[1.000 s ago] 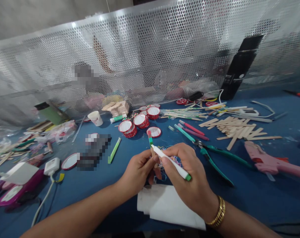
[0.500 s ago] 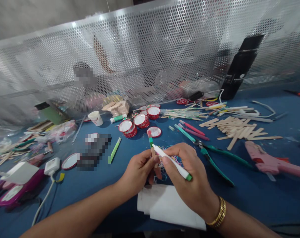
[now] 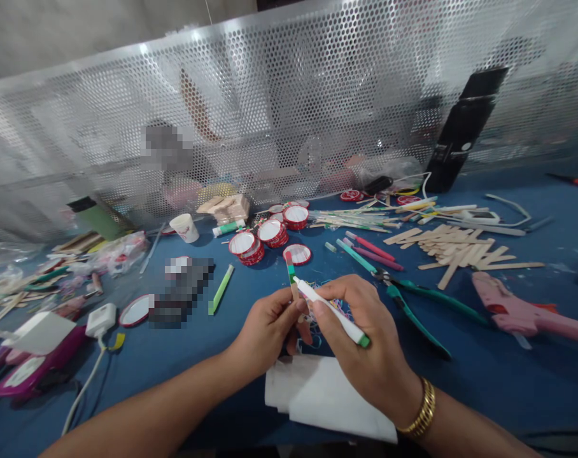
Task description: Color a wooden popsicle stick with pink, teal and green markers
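Note:
Between the thumb and fingers of my left hand point(image 3: 270, 327) is an upright wooden craft stick point(image 3: 291, 270), its upper end coloured red, then teal, then green, with bare wood below. My right hand point(image 3: 365, 331) is closed around a white marker point(image 3: 334, 315) with a green end. The marker's tip touches or nearly touches the stick at the green band. Behind my hands lies a tangle of coloured thread point(image 3: 327, 292), partly hidden. White folded paper point(image 3: 331, 401) lies under my right hand.
Red-rimmed round lids point(image 3: 270, 230) stand in stacks behind my hands. To the right are teal pliers point(image 3: 413, 312), a pink glue gun point(image 3: 518, 308) and a pile of craft sticks point(image 3: 465, 248). A black bottle point(image 3: 468, 130) stands before the perforated metal screen point(image 3: 279, 95).

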`<state>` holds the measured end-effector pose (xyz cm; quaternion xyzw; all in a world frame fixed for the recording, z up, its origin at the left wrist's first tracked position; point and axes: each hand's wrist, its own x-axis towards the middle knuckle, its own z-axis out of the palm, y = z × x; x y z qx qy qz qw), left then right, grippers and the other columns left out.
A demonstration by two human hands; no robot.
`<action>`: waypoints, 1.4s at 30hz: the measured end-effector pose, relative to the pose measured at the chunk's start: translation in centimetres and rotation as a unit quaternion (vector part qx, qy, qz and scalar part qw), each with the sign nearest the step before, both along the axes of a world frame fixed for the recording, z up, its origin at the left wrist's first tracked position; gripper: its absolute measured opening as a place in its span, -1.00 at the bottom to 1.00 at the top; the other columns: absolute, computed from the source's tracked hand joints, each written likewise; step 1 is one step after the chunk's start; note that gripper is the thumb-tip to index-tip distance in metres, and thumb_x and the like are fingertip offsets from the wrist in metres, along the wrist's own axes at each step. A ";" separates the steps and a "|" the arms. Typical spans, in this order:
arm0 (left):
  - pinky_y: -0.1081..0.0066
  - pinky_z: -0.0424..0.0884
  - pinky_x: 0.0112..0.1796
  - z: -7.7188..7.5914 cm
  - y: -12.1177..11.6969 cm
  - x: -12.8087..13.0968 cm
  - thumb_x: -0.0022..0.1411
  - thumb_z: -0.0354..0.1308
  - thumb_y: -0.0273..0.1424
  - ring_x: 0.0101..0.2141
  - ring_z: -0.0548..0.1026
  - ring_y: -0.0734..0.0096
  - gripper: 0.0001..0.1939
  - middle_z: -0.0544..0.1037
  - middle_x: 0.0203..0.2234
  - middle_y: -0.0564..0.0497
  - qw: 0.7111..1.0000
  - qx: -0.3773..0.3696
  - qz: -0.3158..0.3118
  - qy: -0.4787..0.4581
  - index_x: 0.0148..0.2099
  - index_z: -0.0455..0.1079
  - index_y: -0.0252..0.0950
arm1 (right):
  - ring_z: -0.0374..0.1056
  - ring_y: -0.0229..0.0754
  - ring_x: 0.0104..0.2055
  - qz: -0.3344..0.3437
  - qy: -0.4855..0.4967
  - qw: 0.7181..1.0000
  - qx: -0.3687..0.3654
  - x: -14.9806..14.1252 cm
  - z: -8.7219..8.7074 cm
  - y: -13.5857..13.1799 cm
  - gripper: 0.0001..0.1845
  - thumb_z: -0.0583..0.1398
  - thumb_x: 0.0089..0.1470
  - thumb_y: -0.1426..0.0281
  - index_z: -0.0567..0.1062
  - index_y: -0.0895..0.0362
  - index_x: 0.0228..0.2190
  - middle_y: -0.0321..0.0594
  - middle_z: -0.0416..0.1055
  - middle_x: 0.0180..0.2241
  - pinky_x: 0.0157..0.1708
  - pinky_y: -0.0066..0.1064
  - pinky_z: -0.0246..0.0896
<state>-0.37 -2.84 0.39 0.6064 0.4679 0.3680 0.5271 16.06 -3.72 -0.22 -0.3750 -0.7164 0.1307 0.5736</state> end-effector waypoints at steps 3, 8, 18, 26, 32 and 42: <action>0.61 0.14 -0.70 -0.1 0.0 0.0 0.34 0.03 -0.07 -0.73 0.27 0.64 -0.63 0.49 -0.60 0.10 1.000 -0.005 0.008 0.001 -0.31 0.28 -0.29 | 0.34 -0.18 -0.24 -0.015 0.008 1.000 -0.002 0.0 0.0 0.1 -0.96 0.15 0.20 0.44 0.40 0.06 -0.30 -0.28 0.43 -0.33 -0.15 -0.24 0.19; 0.62 0.12 -0.70 0.2 -0.1 0.1 0.33 0.04 -0.06 -0.74 0.26 0.66 -0.62 0.46 -0.62 0.12 1.000 -0.002 0.004 0.001 -0.33 0.29 -0.29 | 0.34 -0.16 -0.20 0.006 0.013 1.000 -0.005 -0.1 0.0 0.0 -0.95 0.14 0.20 0.43 0.41 0.07 -0.28 -0.25 0.44 -0.30 -0.12 -0.22 0.20; 0.62 0.12 -0.71 0.0 0.0 0.0 0.32 0.05 -0.05 -0.74 0.27 0.64 -0.62 0.50 -0.59 0.10 1.000 -0.009 0.008 -0.002 -0.31 0.29 -0.28 | 0.35 -0.16 -0.23 -0.023 0.004 1.000 -0.005 0.0 0.0 0.0 -0.96 0.14 0.20 0.43 0.40 0.06 -0.29 -0.27 0.45 -0.32 -0.15 -0.23 0.20; 0.62 0.12 -0.70 0.2 0.0 0.1 0.32 0.05 -0.04 -0.74 0.26 0.65 -0.61 0.46 -0.62 0.13 1.000 -0.005 0.001 0.001 -0.33 0.29 -0.28 | 0.34 -0.14 -0.20 0.004 -0.003 1.000 -0.010 0.0 0.0 0.0 -0.95 0.13 0.22 0.41 0.41 0.06 -0.29 -0.24 0.44 -0.31 -0.13 -0.20 0.20; 0.61 0.14 -0.71 0.0 0.0 0.0 0.33 0.03 -0.05 -0.73 0.28 0.64 -0.61 0.49 -0.60 0.10 1.000 -0.004 0.008 0.006 -0.32 0.28 -0.28 | 0.34 -0.17 -0.24 -0.019 0.005 1.000 -0.006 0.0 0.1 0.0 -0.96 0.14 0.20 0.44 0.39 0.06 -0.29 -0.27 0.43 -0.32 -0.16 -0.23 0.20; 0.62 0.14 -0.71 -0.1 0.0 0.0 0.33 0.05 -0.04 -0.73 0.28 0.64 -0.62 0.49 -0.60 0.10 1.000 -0.016 0.003 -0.005 -0.30 0.28 -0.28 | 0.36 -0.14 -0.23 -0.019 -0.007 1.000 -0.008 0.0 0.1 0.0 -0.96 0.13 0.21 0.41 0.40 0.05 -0.30 -0.25 0.44 -0.33 -0.15 -0.21 0.21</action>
